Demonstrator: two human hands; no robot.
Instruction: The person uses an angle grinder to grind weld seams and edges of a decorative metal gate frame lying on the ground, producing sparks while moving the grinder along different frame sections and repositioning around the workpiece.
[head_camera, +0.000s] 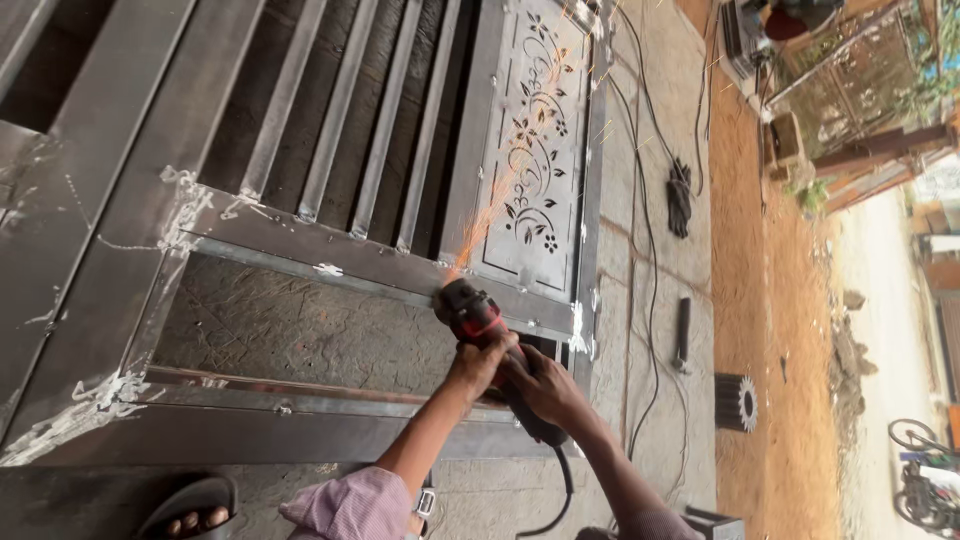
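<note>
A red and black angle grinder (478, 318) rests its disc on a cross bar of a steel gate frame (330, 250) lying flat on the ground. Orange sparks (500, 200) stream away from the disc across a decorative floral cut-out panel (535, 150). My left hand (478, 365) grips the grinder's body from above. My right hand (545, 388) holds its rear handle, where the black cord (560, 490) leaves. Several upright steel bars (380, 120) run beyond the cross bar. White ground weld spots (190, 200) mark the frame's joints.
Black cables (645, 220) run over the concrete beside the gate. A dark glove (680, 195), a hammer-like tool (683, 335) and a black toothed block (737, 402) lie to the right. My sandalled foot (190, 510) is at bottom left. Reddish dirt and other gates lie further right.
</note>
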